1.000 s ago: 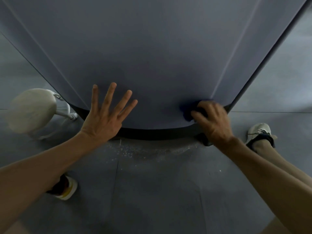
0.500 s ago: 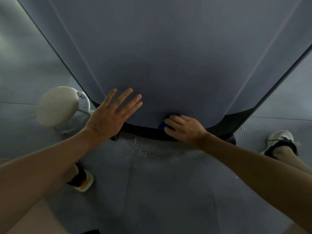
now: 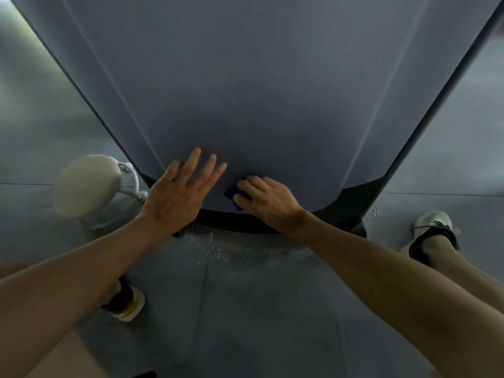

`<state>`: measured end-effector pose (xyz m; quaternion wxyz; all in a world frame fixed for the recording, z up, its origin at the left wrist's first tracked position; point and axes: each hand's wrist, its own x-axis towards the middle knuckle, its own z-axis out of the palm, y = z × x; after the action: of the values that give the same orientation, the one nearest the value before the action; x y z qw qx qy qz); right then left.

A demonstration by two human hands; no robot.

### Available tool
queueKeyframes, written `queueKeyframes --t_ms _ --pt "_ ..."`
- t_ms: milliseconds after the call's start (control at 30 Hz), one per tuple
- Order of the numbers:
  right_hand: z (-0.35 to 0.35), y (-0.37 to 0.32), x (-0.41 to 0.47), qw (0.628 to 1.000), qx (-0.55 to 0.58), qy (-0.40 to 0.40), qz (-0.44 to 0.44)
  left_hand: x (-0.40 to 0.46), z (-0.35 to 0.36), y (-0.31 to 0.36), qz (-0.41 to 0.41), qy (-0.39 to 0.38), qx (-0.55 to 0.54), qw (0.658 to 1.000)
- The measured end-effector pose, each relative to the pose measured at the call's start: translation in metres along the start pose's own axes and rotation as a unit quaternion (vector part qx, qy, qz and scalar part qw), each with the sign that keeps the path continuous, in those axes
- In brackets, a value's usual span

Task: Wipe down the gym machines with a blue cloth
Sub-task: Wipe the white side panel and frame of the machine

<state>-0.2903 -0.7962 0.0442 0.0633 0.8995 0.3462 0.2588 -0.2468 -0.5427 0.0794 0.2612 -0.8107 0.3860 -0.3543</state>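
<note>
On machine panel [image 3: 259,105] | right hand [image 3: 268,199] grip presses mostly hidden blue cloth [image 3: 231,195] | left hand [image 3: 177,195] grip wide, flat

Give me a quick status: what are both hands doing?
Left hand flat, fingers spread on grey machine panel. Right hand presses crumpled blue cloth at panel's lower edge. Nothing in the way.
</note>
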Motion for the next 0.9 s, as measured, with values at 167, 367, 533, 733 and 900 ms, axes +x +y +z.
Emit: queueKeyframes --t_ms 167,367,533,733,900 --pt "-0.023 0.031 -0.043 1.000 -0.028 0.008 -0.011 0.013 -0.010 -0.015 -0.004 0.029 0.007 1.000" --pt "-0.051 0.076 -0.127 0.986 -0.036 -0.041 0.155 0.021 -0.017 -0.018 0.010 0.041 0.027 0.999" --pt "-0.019 0.011 -0.009 0.997 0.004 0.053 0.053 0.022 -0.020 -0.020 0.015 0.027 0.034 0.999" --pt "-0.037 0.042 -0.049 0.996 -0.026 0.064 0.053 0.021 -0.020 -0.027 0.032 0.026 0.041 0.998" --pt "-0.041 0.056 -0.112 0.976 -0.049 -0.007 0.213 0.021 -0.020 -0.025 0.025 0.016 0.029 0.999"
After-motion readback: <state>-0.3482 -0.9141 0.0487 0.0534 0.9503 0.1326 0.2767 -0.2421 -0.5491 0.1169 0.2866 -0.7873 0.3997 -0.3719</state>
